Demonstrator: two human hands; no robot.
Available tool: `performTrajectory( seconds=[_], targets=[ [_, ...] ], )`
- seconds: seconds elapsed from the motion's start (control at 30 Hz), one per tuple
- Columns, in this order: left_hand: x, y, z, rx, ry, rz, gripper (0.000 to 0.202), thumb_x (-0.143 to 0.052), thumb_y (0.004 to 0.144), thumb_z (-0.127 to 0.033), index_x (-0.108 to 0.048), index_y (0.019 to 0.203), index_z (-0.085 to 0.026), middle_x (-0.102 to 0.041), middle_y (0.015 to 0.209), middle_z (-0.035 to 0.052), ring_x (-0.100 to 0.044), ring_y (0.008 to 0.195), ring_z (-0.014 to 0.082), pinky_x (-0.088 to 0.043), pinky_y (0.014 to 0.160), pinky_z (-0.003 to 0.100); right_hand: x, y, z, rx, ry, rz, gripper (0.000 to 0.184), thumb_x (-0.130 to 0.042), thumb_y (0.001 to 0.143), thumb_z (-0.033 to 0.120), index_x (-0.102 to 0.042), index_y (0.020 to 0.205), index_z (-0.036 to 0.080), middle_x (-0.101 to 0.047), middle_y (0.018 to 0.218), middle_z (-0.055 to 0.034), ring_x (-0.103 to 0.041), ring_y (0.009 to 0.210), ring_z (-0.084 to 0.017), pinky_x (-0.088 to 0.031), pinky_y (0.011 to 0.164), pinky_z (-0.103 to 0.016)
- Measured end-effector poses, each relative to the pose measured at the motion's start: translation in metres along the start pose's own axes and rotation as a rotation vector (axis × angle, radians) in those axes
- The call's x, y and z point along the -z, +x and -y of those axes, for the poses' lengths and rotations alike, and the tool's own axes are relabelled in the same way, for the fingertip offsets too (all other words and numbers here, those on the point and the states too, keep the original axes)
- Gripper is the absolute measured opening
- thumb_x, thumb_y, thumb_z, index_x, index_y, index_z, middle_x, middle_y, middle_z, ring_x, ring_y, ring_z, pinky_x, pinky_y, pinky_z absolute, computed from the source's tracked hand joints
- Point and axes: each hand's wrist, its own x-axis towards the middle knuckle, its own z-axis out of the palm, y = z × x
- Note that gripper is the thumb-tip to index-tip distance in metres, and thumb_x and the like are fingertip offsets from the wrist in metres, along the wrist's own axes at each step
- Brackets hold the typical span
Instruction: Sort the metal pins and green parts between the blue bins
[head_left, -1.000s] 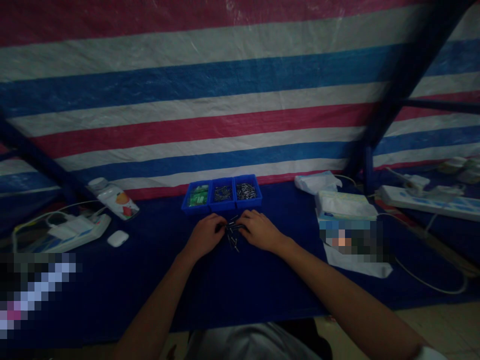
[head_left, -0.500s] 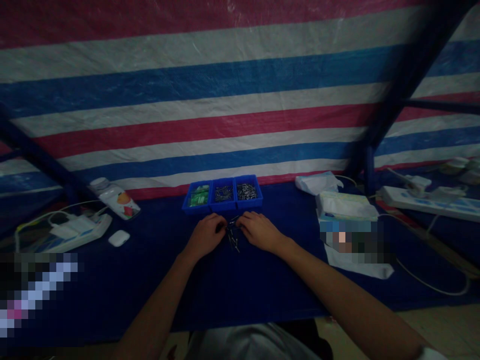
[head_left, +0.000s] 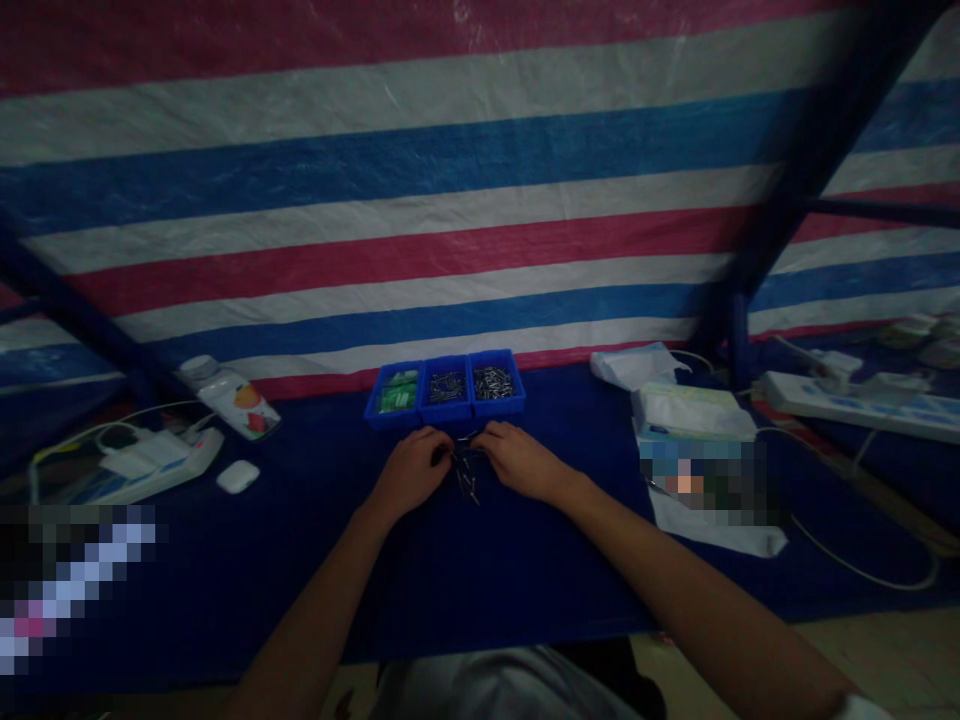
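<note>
My left hand (head_left: 409, 472) and my right hand (head_left: 521, 461) rest on the navy cloth with their fingertips curled in at a small heap of dark metal pins (head_left: 466, 478). The fingers nearly meet above the heap and hide part of it. Whether either hand grips a pin is too small to tell. Just beyond my hands stands a blue three-compartment tray (head_left: 444, 410), holding green packets on the left and loose metal pins in the middle and right compartments.
A white power strip (head_left: 142, 465) with plugs, a white earbud case (head_left: 238, 476) and a printed bottle (head_left: 236, 403) lie left. Tissue packs (head_left: 694, 412), white cloth (head_left: 712, 530) and another power strip (head_left: 855, 403) lie right. A striped tarp and dark frame poles stand behind.
Both hands stay at the heap of pins, with only slight finger movement. The tray and the other objects stay in place.
</note>
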Motion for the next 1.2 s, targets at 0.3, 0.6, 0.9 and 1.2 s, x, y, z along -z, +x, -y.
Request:
performTrajectory(
  seconds=[0.3, 0.6, 0.9, 1.2],
  targets=[
    [0.005, 0.000, -0.013, -0.122, -0.152, -0.070, 0.015, -0.056, 0.090, -0.032, -0.065, 0.091, -0.021, -0.066, 0.094, 0.0041, -0.060, 0.092, 0.0204, -0.046, 0.085, 0.036, -0.002, 0.002, -0.001, 0.066, 0.303, -0.174, 0.034, -0.038, 0.093, 0.008, -0.061, 0.118, 0.016, -0.057, 0.103, -0.0085, -0.056, 0.097, -0.016, -0.046, 0.091, -0.032],
    [0.003, -0.001, -0.014, -0.161, -0.213, -0.162, 0.013, -0.057, 0.091, -0.028, -0.066, 0.088, -0.020, -0.067, 0.091, 0.0040, -0.062, 0.087, 0.0183, -0.047, 0.082, 0.033, -0.011, 0.010, 0.007, -0.006, 0.520, -0.319, 0.027, -0.044, 0.092, 0.012, -0.056, 0.116, 0.016, -0.062, 0.102, -0.0085, -0.058, 0.094, -0.016, -0.047, 0.086, -0.034],
    [0.003, -0.001, -0.020, -0.146, -0.281, -0.178, 0.014, -0.055, 0.091, -0.028, -0.065, 0.086, -0.019, -0.067, 0.087, 0.0031, -0.062, 0.082, 0.0171, -0.047, 0.078, 0.030, -0.009, 0.008, 0.011, -0.014, 0.573, -0.322, 0.040, -0.049, 0.087, 0.011, -0.054, 0.126, 0.018, -0.065, 0.095, -0.0051, -0.061, 0.084, -0.014, -0.049, 0.079, -0.031],
    [0.002, 0.000, -0.019, 0.015, -0.439, -0.139, 0.020, -0.057, 0.088, -0.036, -0.067, 0.084, -0.019, -0.069, 0.082, 0.0012, -0.061, 0.077, 0.0174, -0.046, 0.072, 0.028, -0.002, 0.005, 0.012, 0.055, 0.455, -0.370, 0.028, -0.049, 0.093, 0.018, -0.065, 0.116, 0.022, -0.068, 0.103, -0.0059, -0.063, 0.092, -0.015, -0.049, 0.083, -0.031]
  ],
)
